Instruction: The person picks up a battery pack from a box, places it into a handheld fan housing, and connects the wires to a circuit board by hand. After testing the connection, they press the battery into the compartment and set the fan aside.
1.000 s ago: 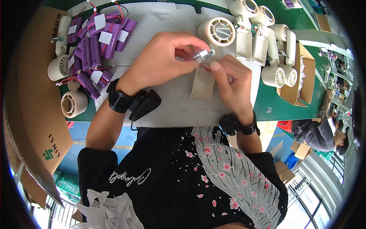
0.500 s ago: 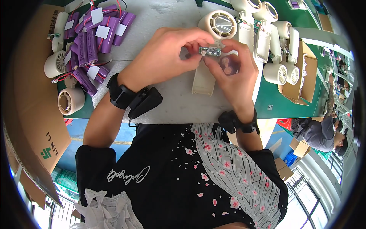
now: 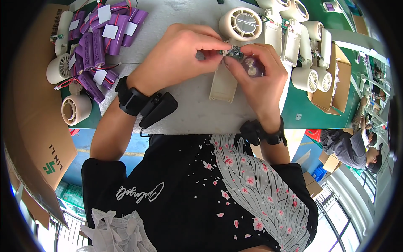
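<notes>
Basically, a small flat circuit board (image 3: 235, 51) is bridging both hands above the worktop (image 3: 296, 103), toward its far edge, long axis running left-right. Left hand (image 3: 180, 56) is pinching one end, grip narrow; right hand (image 3: 266, 77) is pinching the other while cupping a purple battery (image 3: 258, 67). Smooth cream plastic fan (image 3: 223, 86), round-headed, is lying underneath.

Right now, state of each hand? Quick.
Left hand: closed, pinching the circuit board at its left end.
Right hand: closed, pinching the board's right end, purple battery in its grasp.
</notes>
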A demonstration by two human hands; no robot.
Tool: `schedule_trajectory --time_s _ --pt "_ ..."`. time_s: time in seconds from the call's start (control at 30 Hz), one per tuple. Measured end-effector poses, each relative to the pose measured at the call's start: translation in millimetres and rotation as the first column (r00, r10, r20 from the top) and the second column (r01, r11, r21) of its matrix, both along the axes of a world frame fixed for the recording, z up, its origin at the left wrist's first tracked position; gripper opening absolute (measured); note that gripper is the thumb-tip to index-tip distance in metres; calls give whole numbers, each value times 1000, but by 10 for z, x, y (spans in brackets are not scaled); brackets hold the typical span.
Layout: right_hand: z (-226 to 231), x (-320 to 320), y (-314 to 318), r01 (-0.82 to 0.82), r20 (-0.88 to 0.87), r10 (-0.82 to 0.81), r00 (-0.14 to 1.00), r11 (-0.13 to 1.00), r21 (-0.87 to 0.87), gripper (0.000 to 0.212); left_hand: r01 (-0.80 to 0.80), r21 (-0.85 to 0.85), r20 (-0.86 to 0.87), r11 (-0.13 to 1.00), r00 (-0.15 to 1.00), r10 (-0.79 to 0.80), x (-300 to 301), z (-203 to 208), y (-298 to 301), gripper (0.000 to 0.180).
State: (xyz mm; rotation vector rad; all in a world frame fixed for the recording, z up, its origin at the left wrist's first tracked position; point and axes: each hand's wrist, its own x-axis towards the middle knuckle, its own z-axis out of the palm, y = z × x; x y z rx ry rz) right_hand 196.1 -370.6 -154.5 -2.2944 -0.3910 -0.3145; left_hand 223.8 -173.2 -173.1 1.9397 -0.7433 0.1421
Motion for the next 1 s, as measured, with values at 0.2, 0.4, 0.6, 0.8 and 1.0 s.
schedule_trajectory --time_s 0.2,0.4,0.6,0.8,1.0 --pt "17 17 35 8 -6 -8 1000 1000 2 32 -15 -8 -1 1000 1000 15 -9 -4 -10 25" --pt "-1 28 40 -8 -6 8 1000 1000 13 32 -21 -24 -25 999 999 21 -8 -25 -8 25" --pt "0 17 45 17 -9 -17 1000 1000 16 31 -13 -51 -108 999 994 7 -20 -28 -16 27" --pt "37 24 41 38 -102 -34 994 999 33 25 26 -148 -261 989 963 -64 -74 -32 -101 33" --pt "139 -27 73 40 -120 -40 992 999 2 23 -78 -80 -183 994 981 62 -149 -59 -226 33"
